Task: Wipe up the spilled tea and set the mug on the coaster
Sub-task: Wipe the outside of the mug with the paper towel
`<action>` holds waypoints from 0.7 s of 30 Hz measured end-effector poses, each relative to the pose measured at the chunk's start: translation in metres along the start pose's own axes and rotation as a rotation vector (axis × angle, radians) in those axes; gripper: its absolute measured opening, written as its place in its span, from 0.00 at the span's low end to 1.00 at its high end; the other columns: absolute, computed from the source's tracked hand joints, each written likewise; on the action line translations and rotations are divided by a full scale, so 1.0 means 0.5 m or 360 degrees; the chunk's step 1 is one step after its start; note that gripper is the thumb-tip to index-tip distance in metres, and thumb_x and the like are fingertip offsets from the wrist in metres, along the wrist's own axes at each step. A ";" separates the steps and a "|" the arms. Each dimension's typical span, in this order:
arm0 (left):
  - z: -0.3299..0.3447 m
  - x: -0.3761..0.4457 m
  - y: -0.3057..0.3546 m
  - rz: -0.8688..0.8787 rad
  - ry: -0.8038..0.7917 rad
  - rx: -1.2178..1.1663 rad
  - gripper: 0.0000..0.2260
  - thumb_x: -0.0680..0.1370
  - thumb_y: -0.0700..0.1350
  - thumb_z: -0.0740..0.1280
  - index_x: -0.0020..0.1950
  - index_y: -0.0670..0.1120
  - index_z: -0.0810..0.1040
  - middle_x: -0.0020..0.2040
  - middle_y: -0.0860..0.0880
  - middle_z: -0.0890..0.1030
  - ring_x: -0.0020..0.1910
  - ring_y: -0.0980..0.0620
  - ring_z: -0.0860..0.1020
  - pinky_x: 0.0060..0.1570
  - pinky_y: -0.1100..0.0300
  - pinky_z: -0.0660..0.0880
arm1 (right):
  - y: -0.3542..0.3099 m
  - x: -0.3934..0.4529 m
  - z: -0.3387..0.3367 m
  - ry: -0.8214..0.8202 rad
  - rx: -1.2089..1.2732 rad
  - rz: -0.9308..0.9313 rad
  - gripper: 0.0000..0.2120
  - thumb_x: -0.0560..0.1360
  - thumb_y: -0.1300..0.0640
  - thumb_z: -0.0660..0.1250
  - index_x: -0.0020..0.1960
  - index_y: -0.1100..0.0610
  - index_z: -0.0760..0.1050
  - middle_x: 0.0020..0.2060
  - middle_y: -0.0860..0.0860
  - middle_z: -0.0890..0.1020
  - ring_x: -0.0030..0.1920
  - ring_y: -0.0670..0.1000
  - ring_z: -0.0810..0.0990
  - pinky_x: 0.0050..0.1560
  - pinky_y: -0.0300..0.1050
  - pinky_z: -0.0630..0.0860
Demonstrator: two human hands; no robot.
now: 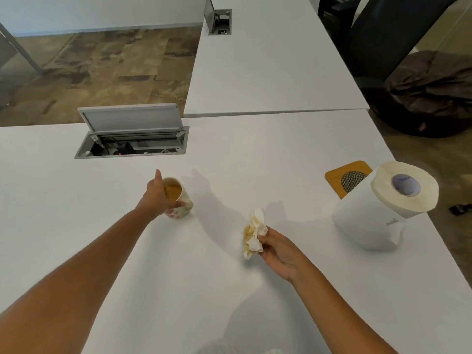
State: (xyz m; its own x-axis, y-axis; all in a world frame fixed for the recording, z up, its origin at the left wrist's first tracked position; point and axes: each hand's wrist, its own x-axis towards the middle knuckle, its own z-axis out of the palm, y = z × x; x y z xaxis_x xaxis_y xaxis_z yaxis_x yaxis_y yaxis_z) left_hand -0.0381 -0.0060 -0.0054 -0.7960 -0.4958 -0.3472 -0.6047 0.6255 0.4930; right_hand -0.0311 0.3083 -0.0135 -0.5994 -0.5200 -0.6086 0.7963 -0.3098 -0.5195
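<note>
White table point(255, 154) stands over mottled brown floor point(107, 67).

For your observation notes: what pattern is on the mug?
Pink hearts on a cream mug, seen in the head view.

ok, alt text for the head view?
Left hand grips a mug of tea on a white table; right hand holds a stained wad of paper towel. A towel roll at right partly hides an orange coaster.
</note>
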 end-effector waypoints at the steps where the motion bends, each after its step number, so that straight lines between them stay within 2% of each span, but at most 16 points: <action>1: -0.002 -0.001 0.001 -0.0008 -0.0006 0.0012 0.53 0.63 0.48 0.78 0.76 0.45 0.44 0.72 0.39 0.59 0.69 0.38 0.62 0.63 0.43 0.67 | 0.003 0.000 0.002 -0.0004 0.0010 -0.0008 0.14 0.77 0.71 0.56 0.58 0.61 0.74 0.48 0.57 0.80 0.41 0.50 0.80 0.36 0.38 0.79; 3: -0.008 -0.005 0.000 0.0009 0.0004 0.0064 0.54 0.61 0.51 0.79 0.76 0.46 0.47 0.72 0.40 0.60 0.68 0.39 0.64 0.62 0.44 0.69 | 0.006 -0.002 0.004 0.0047 -0.0002 -0.0020 0.14 0.77 0.69 0.58 0.59 0.59 0.74 0.50 0.57 0.81 0.47 0.53 0.80 0.38 0.40 0.80; 5: -0.011 -0.011 -0.001 0.0032 0.0043 0.0081 0.54 0.61 0.52 0.79 0.76 0.46 0.47 0.70 0.40 0.63 0.67 0.39 0.66 0.61 0.44 0.70 | 0.006 -0.004 0.004 0.0109 -0.0161 -0.0024 0.13 0.77 0.67 0.60 0.57 0.56 0.74 0.49 0.56 0.81 0.48 0.55 0.81 0.39 0.44 0.82; 7: -0.010 -0.018 0.001 0.0036 0.0085 0.0066 0.54 0.62 0.51 0.79 0.76 0.47 0.46 0.68 0.39 0.65 0.66 0.39 0.67 0.60 0.45 0.70 | 0.004 -0.006 0.004 0.0139 -0.0357 -0.0033 0.11 0.76 0.68 0.60 0.50 0.55 0.76 0.44 0.55 0.82 0.43 0.54 0.81 0.38 0.45 0.81; 10: -0.006 -0.032 0.006 -0.0010 0.0145 0.0040 0.52 0.63 0.51 0.78 0.76 0.48 0.47 0.67 0.39 0.65 0.64 0.39 0.69 0.57 0.45 0.71 | 0.001 -0.008 0.005 0.0177 -0.0555 -0.0114 0.13 0.75 0.70 0.59 0.37 0.56 0.74 0.36 0.55 0.79 0.37 0.53 0.78 0.35 0.43 0.80; 13: -0.003 -0.048 0.005 -0.0012 0.0183 0.0031 0.52 0.63 0.51 0.78 0.76 0.49 0.47 0.67 0.40 0.65 0.64 0.39 0.69 0.56 0.46 0.72 | 0.005 -0.007 0.002 0.0216 -0.1040 -0.0317 0.16 0.75 0.70 0.57 0.35 0.55 0.75 0.41 0.53 0.81 0.39 0.52 0.79 0.40 0.43 0.80; 16: -0.001 -0.066 0.006 0.0030 0.0189 0.0077 0.51 0.63 0.52 0.78 0.76 0.49 0.47 0.68 0.41 0.65 0.63 0.40 0.70 0.55 0.47 0.72 | 0.018 -0.004 -0.001 0.0212 -0.1597 -0.0509 0.19 0.74 0.67 0.58 0.34 0.47 0.78 0.49 0.47 0.81 0.49 0.49 0.79 0.50 0.44 0.77; 19: -0.001 -0.083 0.018 0.0103 0.0176 0.0140 0.51 0.63 0.54 0.78 0.75 0.49 0.48 0.69 0.42 0.65 0.64 0.40 0.69 0.57 0.46 0.72 | 0.034 0.002 -0.004 0.0167 -0.1694 -0.0444 0.18 0.77 0.60 0.59 0.35 0.44 0.79 0.52 0.44 0.78 0.54 0.46 0.76 0.55 0.42 0.74; 21: -0.003 -0.097 0.029 0.0151 0.0177 0.0163 0.50 0.63 0.55 0.77 0.75 0.48 0.49 0.69 0.42 0.65 0.64 0.40 0.69 0.57 0.47 0.71 | 0.041 0.004 -0.006 0.0179 -0.1709 -0.0443 0.10 0.76 0.55 0.63 0.39 0.45 0.80 0.53 0.45 0.79 0.53 0.46 0.77 0.53 0.36 0.72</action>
State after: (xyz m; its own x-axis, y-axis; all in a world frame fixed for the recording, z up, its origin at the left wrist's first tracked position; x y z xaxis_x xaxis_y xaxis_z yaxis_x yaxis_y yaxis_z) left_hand -0.0083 0.0262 0.0200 -0.8452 -0.4916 -0.2097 -0.5310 0.7281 0.4334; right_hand -0.0163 0.3031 -0.0273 -0.7934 -0.4475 -0.4127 0.1817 0.4729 -0.8622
